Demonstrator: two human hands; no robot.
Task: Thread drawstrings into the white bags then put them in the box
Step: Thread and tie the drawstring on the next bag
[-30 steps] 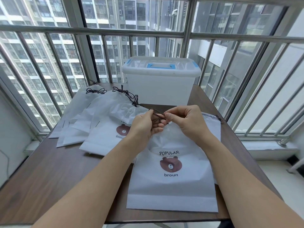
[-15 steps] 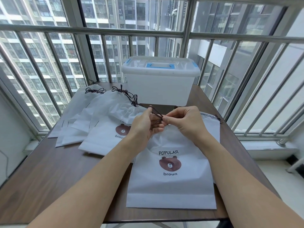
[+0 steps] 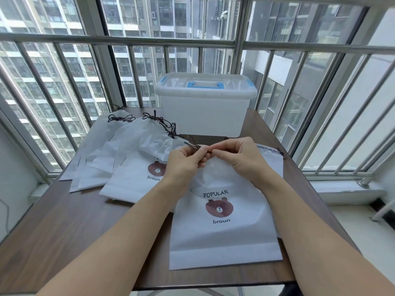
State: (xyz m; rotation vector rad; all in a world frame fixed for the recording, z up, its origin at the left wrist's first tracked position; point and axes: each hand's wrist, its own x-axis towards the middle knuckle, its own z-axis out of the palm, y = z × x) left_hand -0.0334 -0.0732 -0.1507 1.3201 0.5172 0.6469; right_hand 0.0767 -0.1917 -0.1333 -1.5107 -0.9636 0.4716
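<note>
Threading the near white bag (image 3: 224,221).
Left hand (image 3: 183,163) and right hand (image 3: 239,157) pinch its drawstring (image 3: 193,145); box (image 3: 205,103) lidded, bagging pending.

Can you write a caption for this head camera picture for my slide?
Two bare hands, left hand and right hand, pinch a dark drawstring at the white bear-print bag.

A dark wood-grain table (image 3: 64,231) carries everything here. At its far edge stands a lidded white plastic box (image 3: 204,116) with blue clasps. Nearer than the box and a little to its right lies a white bag (image 3: 226,238) printed with a brown bear. To the box's near left, a fan of overlapping white bags (image 3: 119,167) lies flat, dark drawstrings (image 3: 162,124) bunched at their tops.
</note>
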